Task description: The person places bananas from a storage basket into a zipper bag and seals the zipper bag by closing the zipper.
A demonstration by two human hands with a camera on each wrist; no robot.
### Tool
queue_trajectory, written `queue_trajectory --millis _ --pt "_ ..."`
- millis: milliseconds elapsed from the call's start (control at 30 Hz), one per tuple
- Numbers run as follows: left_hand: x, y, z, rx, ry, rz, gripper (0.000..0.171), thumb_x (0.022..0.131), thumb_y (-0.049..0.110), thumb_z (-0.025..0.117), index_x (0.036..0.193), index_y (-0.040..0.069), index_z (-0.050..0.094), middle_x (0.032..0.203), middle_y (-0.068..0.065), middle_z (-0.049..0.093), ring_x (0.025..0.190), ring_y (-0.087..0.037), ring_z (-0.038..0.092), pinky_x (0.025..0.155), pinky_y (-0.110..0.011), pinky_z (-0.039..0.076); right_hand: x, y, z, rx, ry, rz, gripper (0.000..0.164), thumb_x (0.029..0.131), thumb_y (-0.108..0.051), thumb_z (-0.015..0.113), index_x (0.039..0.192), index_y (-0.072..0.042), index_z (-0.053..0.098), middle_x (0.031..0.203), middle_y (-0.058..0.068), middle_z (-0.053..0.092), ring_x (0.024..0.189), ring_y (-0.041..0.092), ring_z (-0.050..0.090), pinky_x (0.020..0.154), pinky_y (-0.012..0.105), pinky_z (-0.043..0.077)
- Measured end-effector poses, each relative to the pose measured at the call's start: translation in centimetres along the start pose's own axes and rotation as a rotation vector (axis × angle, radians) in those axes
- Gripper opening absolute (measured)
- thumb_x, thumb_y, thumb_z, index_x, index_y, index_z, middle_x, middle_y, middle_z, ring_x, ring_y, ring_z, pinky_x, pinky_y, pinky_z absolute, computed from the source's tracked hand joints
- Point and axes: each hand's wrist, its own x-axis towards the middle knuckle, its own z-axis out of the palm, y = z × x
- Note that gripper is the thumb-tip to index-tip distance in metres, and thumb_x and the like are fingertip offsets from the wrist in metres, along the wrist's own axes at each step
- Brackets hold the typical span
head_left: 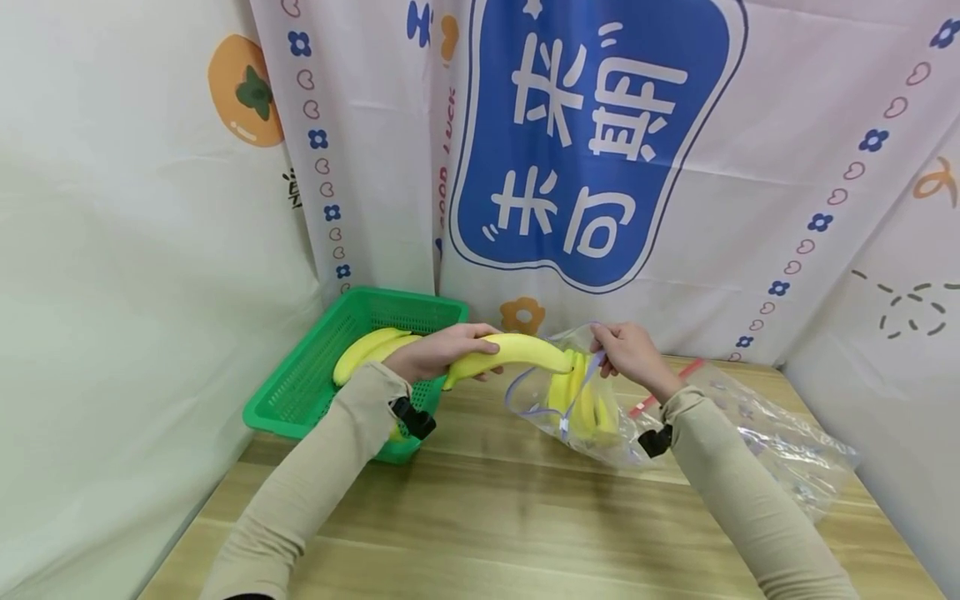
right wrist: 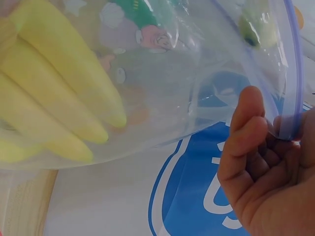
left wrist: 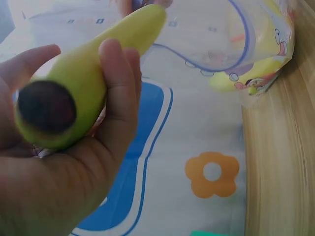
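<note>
My left hand [head_left: 448, 350] grips a single yellow banana [head_left: 513, 352] near one end. Its far tip points right and overlaps the mouth of a clear zip bag [head_left: 534, 392] with a purple zip edge. In the left wrist view the banana [left wrist: 88, 78] lies between thumb and fingers, its dark end toward the camera. My right hand [head_left: 628, 354] pinches the bag's rim at the upper right; the right wrist view shows the purple zip strip [right wrist: 291, 73] between thumb and fingers. Inside the bag are several bananas [head_left: 577, 396], side by side, seen through printed plastic.
A green plastic basket [head_left: 281, 408] stands at the left, with bananas [head_left: 371, 346] inside. Another clear bag with a red zip edge [head_left: 772, 433] lies flat at the right of the wooden table [head_left: 525, 533]. A printed cloth [head_left: 390, 200] hangs behind.
</note>
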Motion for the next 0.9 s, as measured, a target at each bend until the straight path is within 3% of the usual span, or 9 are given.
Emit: queue_trajectory --millis 367,633,800,900 --pt "1.0 1.1 2.7 0.109 -0.076 -0.056 0.040 0.096 0.013 0.052 0.132 -0.003 0.045 0.112 -0.020 0.057 0.105 -0.040 0.055 0.076 -0.034 0.053 0.1 -0.5 -0.3 -0.025 0.004 -0.009 0.046 0.101 -0.033 0.041 0.081 0.001 0.066 0.056 0.007 0.060 0.049 0.020 0.059 0.050 0.031 0.049" --pt "2.0 0.8 4.4 0.268 -0.106 -0.104 0.051 0.090 0.012 0.053 0.139 0.002 0.043 0.117 -0.011 0.052 0.096 -0.022 0.054 0.076 -0.029 0.048 0.2 -0.9 0.1 -0.033 0.001 0.000 0.046 0.101 -0.033 0.041 0.080 0.000 0.065 0.058 0.007 0.060 0.050 0.019 0.059 0.051 0.031 0.050" --pt "2.8 0.2 5.2 0.363 -0.153 -0.110 0.052 0.090 0.015 0.052 0.139 0.003 0.044 0.119 -0.009 0.050 0.098 -0.020 0.050 0.080 -0.029 0.044 0.3 -1.0 0.2 -0.023 0.005 -0.002 0.046 0.101 -0.033 0.041 0.080 0.000 0.065 0.057 0.007 0.059 0.050 0.020 0.059 0.050 0.030 0.049" --pt "3.3 -0.2 5.5 0.370 -0.169 -0.124 0.047 0.090 0.014 0.052 0.135 0.003 0.048 0.116 -0.008 0.050 0.097 -0.020 0.049 0.081 -0.030 0.043 0.3 -1.0 0.2 -0.021 0.002 -0.008 0.047 0.101 -0.033 0.041 0.081 0.002 0.065 0.058 0.007 0.059 0.050 0.019 0.059 0.051 0.031 0.050"
